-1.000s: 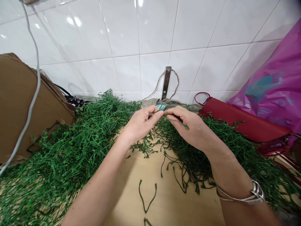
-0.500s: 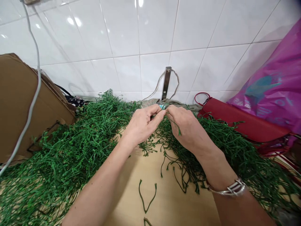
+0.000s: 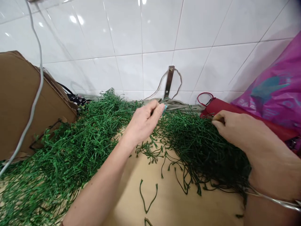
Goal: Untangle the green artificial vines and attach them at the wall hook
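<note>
My left hand [image 3: 144, 121] is closed, thumb pressed against the curled fingers. A small light-blue object [image 3: 165, 107] sticks out past the thumb tip; its kind does not show. Over the right pile of green stem-like strands [image 3: 192, 135], my right hand [image 3: 240, 128] has thumb and forefinger drawn together in a pinch. What they hold, if anything, I cannot make out. Below my left hand lies a loose cluster of short green strands [image 3: 150, 150]. A single bent strand [image 3: 147, 211] forms a V on the wooden tabletop [image 3: 171, 207].
A larger heap of green strands [image 3: 87, 147] spreads along the left beside a cardboard box [image 3: 28, 106]. A white cable [image 3: 35, 100] hangs before the box. A red handbag [image 3: 221, 108] and pink plastic bag [image 3: 277, 91] stand right. A metal bracket [image 3: 169, 81] is against the tiled wall.
My right hand has left my left hand and moved right, over the right pile. The green strand seen between both hands no longer shows there. My left hand stays nearly in place.
</note>
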Demonstrator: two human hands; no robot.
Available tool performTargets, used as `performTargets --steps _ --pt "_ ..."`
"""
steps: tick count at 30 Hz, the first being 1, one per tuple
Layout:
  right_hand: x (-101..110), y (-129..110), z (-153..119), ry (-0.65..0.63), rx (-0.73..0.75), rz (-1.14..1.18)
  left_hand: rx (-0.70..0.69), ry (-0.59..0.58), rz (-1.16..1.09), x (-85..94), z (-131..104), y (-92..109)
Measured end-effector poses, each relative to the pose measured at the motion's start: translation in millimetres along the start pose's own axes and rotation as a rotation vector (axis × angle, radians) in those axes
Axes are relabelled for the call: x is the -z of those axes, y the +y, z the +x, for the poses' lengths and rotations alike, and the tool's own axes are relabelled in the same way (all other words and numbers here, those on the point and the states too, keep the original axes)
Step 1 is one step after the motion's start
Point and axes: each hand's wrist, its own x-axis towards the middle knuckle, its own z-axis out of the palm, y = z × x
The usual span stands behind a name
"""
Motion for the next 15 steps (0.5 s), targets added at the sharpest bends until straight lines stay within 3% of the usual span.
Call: performTargets --steps 3,6,10,15 --pt "22 -27 -7 0.021 -0.051 -0.033 0.073 -0.136 0.048 -8.7 2 -4" --pt "39 -73 -9 0.096 0.041 0.320 0.081 -0.156 0.043 -10.6 1 -4" --pt "36 -117 -10 -0.130 0.168 0.762 0.053 -0.134 -0.017 -8.5 -1 -1" --pt "23 -135 -14 -0.272 0.118 1.007 0.011 -0.020 0.000 -9.6 -1 -5"
